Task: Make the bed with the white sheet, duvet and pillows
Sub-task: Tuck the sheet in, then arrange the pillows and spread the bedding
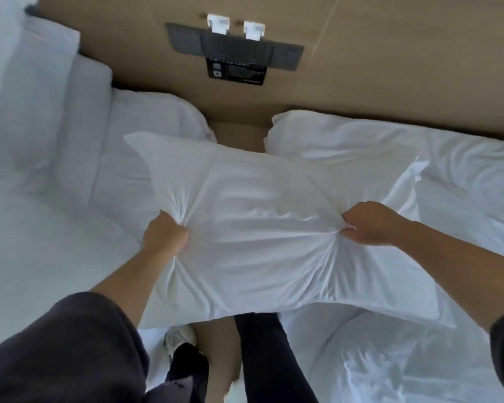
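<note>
A white pillow (259, 228) hangs in mid-air in front of me, over the gap between two beds. My left hand (166, 234) grips a bunch of its cover on the left side. My right hand (367, 223) pinches the cover on the right side. Another white pillow (346, 141) lies at the head of the right bed, on a rumpled white sheet (463, 181). A crumpled white duvet (390, 359) lies at the lower right. The left bed (41, 213) carries stacked white pillows (41, 97) at its head.
A tan wooden headboard wall (390, 68) runs across the top with a dark switch panel (233, 48) and two white plugs. Between the beds is a narrow tan floor strip (218, 353) where my legs and shoes (184, 353) stand.
</note>
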`<move>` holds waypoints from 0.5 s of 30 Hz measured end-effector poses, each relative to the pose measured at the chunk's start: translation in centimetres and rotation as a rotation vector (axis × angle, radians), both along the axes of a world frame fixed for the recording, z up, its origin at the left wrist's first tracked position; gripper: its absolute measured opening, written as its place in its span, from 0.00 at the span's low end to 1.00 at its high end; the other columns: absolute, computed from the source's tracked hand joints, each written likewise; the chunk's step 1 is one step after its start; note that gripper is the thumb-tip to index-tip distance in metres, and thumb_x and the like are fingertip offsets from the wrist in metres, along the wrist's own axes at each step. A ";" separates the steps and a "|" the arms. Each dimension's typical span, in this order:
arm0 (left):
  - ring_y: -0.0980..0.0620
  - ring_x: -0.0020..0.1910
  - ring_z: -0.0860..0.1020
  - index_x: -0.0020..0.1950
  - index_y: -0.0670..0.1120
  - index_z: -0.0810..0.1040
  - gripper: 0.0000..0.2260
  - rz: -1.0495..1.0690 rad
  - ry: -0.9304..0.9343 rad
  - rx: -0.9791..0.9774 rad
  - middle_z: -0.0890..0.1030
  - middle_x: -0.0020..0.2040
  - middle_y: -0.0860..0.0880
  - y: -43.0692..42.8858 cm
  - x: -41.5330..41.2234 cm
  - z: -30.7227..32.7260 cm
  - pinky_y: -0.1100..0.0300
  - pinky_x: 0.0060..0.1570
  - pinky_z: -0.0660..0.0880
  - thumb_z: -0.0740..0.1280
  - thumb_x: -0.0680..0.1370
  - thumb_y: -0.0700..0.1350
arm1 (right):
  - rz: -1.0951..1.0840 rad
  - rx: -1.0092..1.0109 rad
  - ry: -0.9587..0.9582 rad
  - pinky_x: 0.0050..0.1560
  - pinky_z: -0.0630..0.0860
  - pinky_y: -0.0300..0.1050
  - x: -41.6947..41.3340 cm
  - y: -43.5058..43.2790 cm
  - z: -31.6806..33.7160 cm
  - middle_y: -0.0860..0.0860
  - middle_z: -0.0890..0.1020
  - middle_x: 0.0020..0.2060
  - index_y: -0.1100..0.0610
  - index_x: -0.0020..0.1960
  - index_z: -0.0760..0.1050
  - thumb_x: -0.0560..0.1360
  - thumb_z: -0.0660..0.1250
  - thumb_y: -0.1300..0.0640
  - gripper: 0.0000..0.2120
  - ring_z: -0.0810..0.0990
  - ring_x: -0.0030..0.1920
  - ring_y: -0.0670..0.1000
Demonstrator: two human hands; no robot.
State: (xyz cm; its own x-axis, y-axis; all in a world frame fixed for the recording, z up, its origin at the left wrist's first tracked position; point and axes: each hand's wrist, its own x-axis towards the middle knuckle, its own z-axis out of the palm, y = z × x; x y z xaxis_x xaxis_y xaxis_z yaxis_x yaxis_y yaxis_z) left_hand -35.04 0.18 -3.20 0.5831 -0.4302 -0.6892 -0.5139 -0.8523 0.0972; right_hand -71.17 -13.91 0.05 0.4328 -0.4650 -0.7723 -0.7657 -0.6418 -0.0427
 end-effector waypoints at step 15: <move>0.34 0.62 0.73 0.69 0.34 0.65 0.20 0.446 -0.110 -0.185 0.75 0.62 0.33 39.7 24.6 10.6 0.48 0.59 0.70 0.60 0.78 0.38 | 0.628 -0.085 -0.153 0.39 0.63 0.44 35.6 23.7 11.3 0.45 0.66 0.31 0.52 0.33 0.59 0.79 0.58 0.47 0.19 0.70 0.39 0.51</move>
